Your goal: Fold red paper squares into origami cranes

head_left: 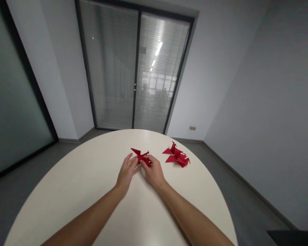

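A red folded paper crane (142,158) is between my two hands, just above the middle of the far half of the table. My right hand (154,171) pinches its right wing between thumb and fingers. From the other side, my left hand (127,172) holds the crane's body lightly with the fingertips, its other fingers slightly spread. One pointed wing sticks up to the left, and a thin bent tip points up to the right. My fingers hide part of the crane's underside.
Several more red paper cranes (178,158) lie bunched together to the right of my hands. They rest on a round white table (92,184). Behind it are a glass partition with blinds (115,75) and grey walls. A dark object (292,238) shows at the bottom right corner.
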Demonstrator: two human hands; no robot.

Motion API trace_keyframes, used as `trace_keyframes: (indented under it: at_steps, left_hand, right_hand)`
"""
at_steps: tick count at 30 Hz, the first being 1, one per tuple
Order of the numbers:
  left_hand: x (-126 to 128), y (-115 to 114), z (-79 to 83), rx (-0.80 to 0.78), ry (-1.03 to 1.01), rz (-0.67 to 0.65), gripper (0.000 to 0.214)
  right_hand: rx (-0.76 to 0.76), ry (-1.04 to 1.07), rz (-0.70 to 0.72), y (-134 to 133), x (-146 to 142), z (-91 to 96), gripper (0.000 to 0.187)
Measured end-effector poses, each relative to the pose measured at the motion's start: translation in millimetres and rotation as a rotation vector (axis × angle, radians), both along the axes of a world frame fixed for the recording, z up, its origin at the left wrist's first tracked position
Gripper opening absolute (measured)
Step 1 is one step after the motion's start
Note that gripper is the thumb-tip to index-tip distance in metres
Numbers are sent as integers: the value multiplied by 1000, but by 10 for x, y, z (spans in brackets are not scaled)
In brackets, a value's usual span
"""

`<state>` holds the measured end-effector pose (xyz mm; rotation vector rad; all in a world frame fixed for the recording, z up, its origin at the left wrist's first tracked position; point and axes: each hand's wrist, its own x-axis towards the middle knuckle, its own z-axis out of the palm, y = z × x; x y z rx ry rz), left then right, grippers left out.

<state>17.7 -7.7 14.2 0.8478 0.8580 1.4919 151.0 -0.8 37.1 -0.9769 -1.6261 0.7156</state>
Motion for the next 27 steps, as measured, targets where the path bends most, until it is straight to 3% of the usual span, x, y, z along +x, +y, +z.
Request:
trace_keyframes:
  at_steps: [9, 15, 20, 27]
  left_hand:
    - [-112, 84, 36, 4, -126, -150, 59]
    - [-145, 85, 112, 86, -67, -211, 63]
    - [-137, 133, 77, 138, 53, -163, 57]
    - [-130, 212, 32, 162, 139, -128, 59]
  right_hand:
    - [149, -160, 57, 0, 89, -48, 16]
    - [-65, 0, 38, 27, 64, -74, 27]
    - [-111, 144, 65, 88, 115, -106, 33]
    - [-268, 429, 214, 151, 136, -138, 52]
